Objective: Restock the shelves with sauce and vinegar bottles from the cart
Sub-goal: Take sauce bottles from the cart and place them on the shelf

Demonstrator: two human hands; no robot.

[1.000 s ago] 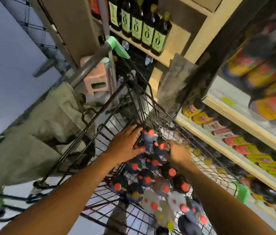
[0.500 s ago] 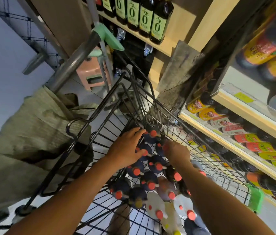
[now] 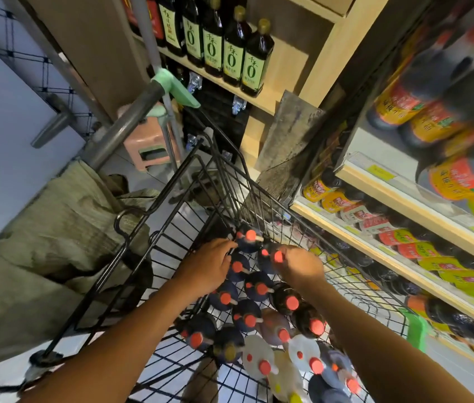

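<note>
A black wire cart [image 3: 158, 203] holds several dark sauce bottles with red caps [image 3: 254, 287], and a few pale vinegar bottles [image 3: 256, 357] nearer me. My left hand [image 3: 208, 267] reaches into the far end of the cart, its fingers curled against a dark bottle [image 3: 249, 241] by the cart's far wall. My right hand [image 3: 301, 267] pinches the red-capped neck of another dark bottle [image 3: 277, 256] beside it. Both bottles stand in the cart, their bodies mostly hidden by neighbours.
On the right, wooden shelves [image 3: 381, 253] carry rows of labelled sauce bottles lying with caps outward. Ahead, a shelf holds tall dark bottles with green labels [image 3: 231, 61]. A pink stool [image 3: 150, 148], a metal pole [image 3: 122, 129] and a woven sack [image 3: 43, 251] stand left of the cart.
The view has tilted up and drawn closer. My right hand has closed on a red-capped neck; my left hand's fingers have shifted toward the far bottle.
</note>
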